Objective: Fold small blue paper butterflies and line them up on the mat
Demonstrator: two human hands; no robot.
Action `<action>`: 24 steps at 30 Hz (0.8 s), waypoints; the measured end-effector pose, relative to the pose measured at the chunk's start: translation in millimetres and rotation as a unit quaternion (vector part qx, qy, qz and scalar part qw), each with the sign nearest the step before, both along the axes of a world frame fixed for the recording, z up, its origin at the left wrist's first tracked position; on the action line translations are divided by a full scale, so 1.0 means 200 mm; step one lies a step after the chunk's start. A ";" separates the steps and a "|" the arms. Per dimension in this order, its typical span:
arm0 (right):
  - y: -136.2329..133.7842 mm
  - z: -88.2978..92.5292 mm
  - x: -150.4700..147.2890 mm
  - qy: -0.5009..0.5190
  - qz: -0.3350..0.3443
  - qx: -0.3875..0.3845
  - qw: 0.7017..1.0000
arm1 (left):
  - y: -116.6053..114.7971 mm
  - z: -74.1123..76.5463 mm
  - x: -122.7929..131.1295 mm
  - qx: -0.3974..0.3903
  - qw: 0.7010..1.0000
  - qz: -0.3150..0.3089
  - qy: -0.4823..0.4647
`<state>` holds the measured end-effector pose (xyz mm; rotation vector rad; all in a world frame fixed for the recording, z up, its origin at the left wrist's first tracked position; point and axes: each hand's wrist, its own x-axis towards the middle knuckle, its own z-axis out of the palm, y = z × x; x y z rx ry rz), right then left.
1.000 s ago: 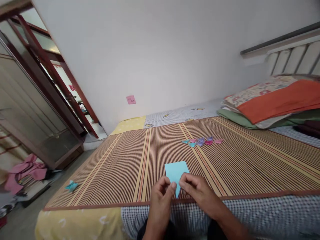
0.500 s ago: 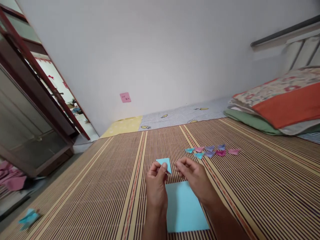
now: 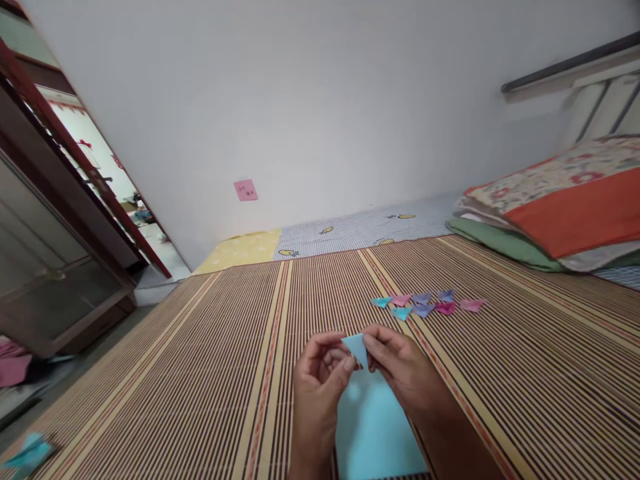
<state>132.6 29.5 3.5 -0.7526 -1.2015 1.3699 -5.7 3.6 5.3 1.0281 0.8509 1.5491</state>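
A small light-blue folded paper (image 3: 357,348), now roughly triangular, is held up between my two hands. My right hand (image 3: 403,367) pinches its right edge between thumb and fingers. On the other side, my left hand (image 3: 319,383) has its curled fingers and thumb at the left corner and lower edge; the fingers partly hide one another. Beneath both hands, a larger light-blue square sheet (image 3: 377,430) lies flat on the striped mat (image 3: 200,373), its upper part covered by the hands.
Beyond my right hand sit several small folded paper pieces (image 3: 423,310) in blue, pink and purple. A crumpled-looking blue paper (image 3: 30,453) lies at the mat's lower left edge. Folded bedding (image 3: 575,207) is stacked at right. A pink note (image 3: 245,190) is on the wall.
My right hand has come to the small paper and gripped it. The paper has gone from a rectangle in my left hand to a triangular shape between both hands. The view shifted slightly.
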 end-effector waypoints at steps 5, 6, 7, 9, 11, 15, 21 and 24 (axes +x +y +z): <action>0.00 -0.04 -0.07 0.128 0.076 -0.079 0.986 | -0.01 0.03 -0.04 0.045 0.998 -0.004 0.044; 0.00 -0.05 -0.09 0.143 0.085 -0.085 0.982 | -0.01 0.04 -0.04 0.053 0.997 -0.009 0.051; 0.00 -0.05 -0.10 0.155 0.092 -0.090 0.979 | -0.01 0.04 -0.04 0.061 0.997 -0.016 0.055; -0.01 -0.05 -0.11 0.173 0.101 -0.102 0.974 | -0.02 0.05 -0.04 0.069 0.996 -0.023 0.058; -0.01 -0.05 -0.11 0.187 0.106 -0.112 0.970 | -0.02 0.04 -0.04 0.071 0.995 -0.023 0.065; -0.01 -0.03 -0.11 0.201 0.098 -0.123 0.967 | -0.01 0.02 -0.07 0.077 0.992 -0.013 0.101; -0.04 -0.05 -0.16 0.192 0.050 -0.118 0.973 | -0.05 0.04 0.02 0.079 0.981 0.042 0.171; -0.05 -0.07 -0.22 0.193 -0.061 -0.148 0.968 | -0.06 0.02 0.16 0.031 0.956 0.263 0.128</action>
